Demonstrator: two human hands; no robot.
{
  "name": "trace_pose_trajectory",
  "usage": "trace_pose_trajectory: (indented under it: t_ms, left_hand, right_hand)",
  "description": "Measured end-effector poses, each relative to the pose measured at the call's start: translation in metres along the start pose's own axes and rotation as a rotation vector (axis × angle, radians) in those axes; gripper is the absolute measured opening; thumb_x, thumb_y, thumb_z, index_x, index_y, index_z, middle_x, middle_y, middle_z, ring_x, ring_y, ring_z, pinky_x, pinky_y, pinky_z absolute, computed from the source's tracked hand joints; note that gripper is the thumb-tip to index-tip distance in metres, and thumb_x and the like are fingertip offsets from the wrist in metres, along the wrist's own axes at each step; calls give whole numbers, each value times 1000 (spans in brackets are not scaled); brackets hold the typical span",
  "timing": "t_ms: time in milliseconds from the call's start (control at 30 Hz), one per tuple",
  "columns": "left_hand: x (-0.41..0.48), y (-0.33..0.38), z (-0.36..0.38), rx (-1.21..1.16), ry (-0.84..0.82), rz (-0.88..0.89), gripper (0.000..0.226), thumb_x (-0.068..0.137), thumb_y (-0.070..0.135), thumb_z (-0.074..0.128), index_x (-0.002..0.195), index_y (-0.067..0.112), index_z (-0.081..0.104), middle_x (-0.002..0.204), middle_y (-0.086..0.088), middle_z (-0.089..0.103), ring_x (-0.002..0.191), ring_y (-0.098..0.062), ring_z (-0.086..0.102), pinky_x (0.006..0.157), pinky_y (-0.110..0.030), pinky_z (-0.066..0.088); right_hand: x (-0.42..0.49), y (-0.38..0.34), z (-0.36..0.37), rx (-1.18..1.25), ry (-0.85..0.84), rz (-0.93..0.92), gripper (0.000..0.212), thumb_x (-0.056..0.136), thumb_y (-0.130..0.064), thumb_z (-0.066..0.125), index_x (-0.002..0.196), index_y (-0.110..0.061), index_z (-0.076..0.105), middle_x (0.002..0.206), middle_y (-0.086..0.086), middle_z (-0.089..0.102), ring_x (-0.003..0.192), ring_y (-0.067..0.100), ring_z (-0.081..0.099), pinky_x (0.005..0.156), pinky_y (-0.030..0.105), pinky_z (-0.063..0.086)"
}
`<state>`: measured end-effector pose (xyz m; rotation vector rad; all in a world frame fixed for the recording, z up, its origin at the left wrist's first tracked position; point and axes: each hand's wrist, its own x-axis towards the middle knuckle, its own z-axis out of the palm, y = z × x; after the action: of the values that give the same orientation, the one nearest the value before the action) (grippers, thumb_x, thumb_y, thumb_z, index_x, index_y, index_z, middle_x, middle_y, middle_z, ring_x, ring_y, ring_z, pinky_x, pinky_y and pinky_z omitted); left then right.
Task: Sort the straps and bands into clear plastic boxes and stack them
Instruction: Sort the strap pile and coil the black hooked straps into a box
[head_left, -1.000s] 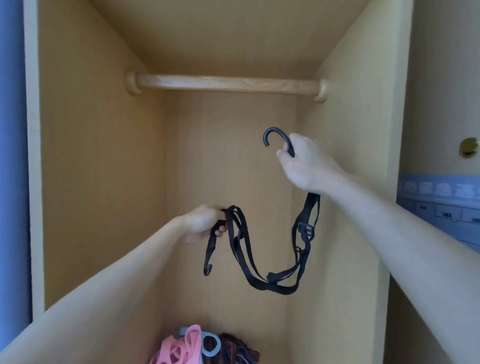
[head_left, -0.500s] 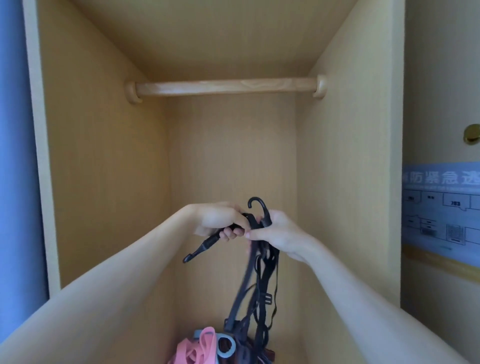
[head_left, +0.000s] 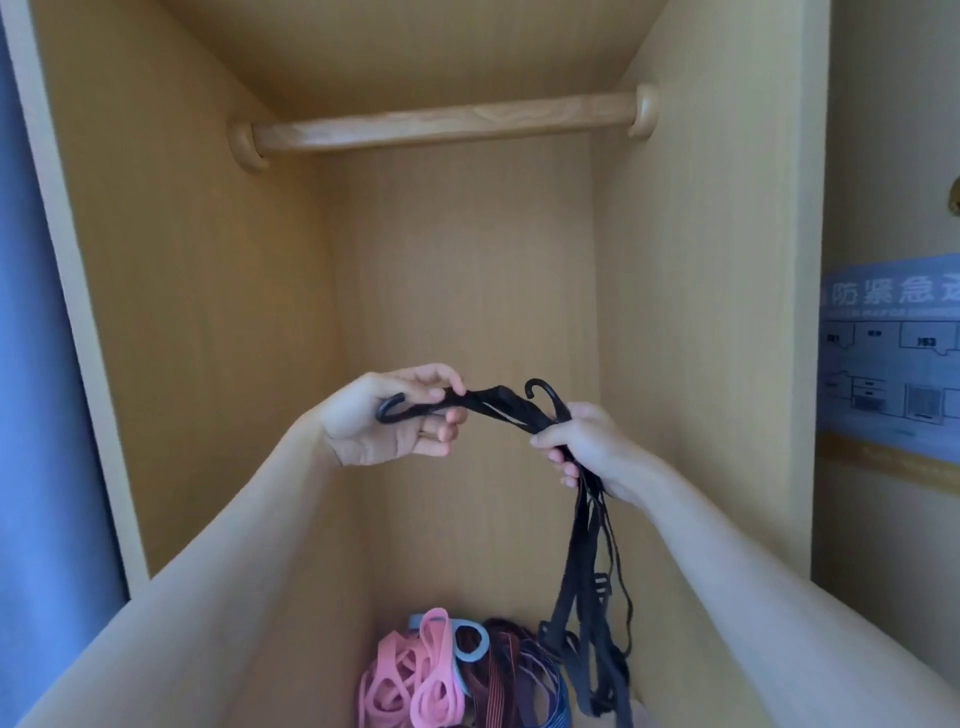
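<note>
Inside an open wooden wardrobe I hold a black strap (head_left: 584, 551) with plastic hooks at its ends. My left hand (head_left: 400, 415) pinches one hooked end, palm up. My right hand (head_left: 587, 447) grips the gathered strap just below the other hook (head_left: 543, 392), and the rest hangs in loops down to the wardrobe floor. Between the hands a short stretch of strap runs almost level. Down at the bottom lies a pile of pink bands (head_left: 415, 680), a blue band (head_left: 467, 642) and dark striped straps (head_left: 519, 680). No clear plastic box is in view.
A wooden clothes rail (head_left: 447, 122) crosses the wardrobe above my hands. The wardrobe's side walls (head_left: 701, 312) close in left and right. A blue curtain (head_left: 31, 415) hangs at the far left. A blue evacuation plan (head_left: 888, 353) is stuck on the wall to the right.
My hands, together half a second ago, have drawn apart sideways, stretching a short length of strap between them. A second ago my right hand held its hook much higher.
</note>
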<state>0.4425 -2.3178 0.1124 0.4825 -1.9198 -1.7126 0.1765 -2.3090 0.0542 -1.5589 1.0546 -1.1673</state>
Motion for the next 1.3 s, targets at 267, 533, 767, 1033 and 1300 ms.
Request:
trace_pose_trajectory:
  t_ms: [267, 533, 767, 1033, 1300]
  left_hand:
    - [16, -35, 26, -404, 123, 345, 56, 73, 0, 58, 128, 2, 49, 95, -11, 50, 82, -21, 51, 79, -31, 52]
    - [26, -31, 37, 334, 700, 190, 30, 102, 37, 55, 98, 13, 72, 99, 5, 68, 99, -15, 61, 90, -32, 49]
    - [43, -53, 45, 4, 553, 171, 7, 96, 16, 57, 99, 14, 50, 69, 2, 34, 56, -13, 33, 52, -25, 35]
    - [57, -69, 37, 111, 421, 193, 34, 92, 41, 58, 107, 10, 58, 75, 1, 35, 67, -16, 34, 64, -30, 38]
    - [94, -75, 19, 5, 619, 265, 37, 107, 31, 47, 131, 4, 53, 120, -12, 72, 112, -22, 69, 106, -43, 50]
  right_hand:
    - [-4, 14, 8, 99, 0, 18, 25, 85, -6, 66, 109, -3, 57, 58, -1, 50, 46, 13, 39, 45, 28, 42]
    - [-10, 27, 13, 149, -32, -20, 32, 103, -35, 37, 96, -12, 58, 103, 6, 77, 105, 23, 69, 90, 39, 44]
    - [-5, 19, 27, 139, 185, -151, 20, 107, -20, 45, 109, -19, 65, 111, -9, 64, 98, -7, 58, 75, 12, 41]
    - [8, -2, 41, 286, 230, -325, 12, 100, -5, 58, 112, -2, 58, 75, 0, 75, 60, 15, 71, 48, 21, 54]
    - [51, 6, 67, 273, 515, -278, 5, 96, -13, 66, 93, -16, 65, 92, 3, 72, 81, 13, 69, 75, 29, 59]
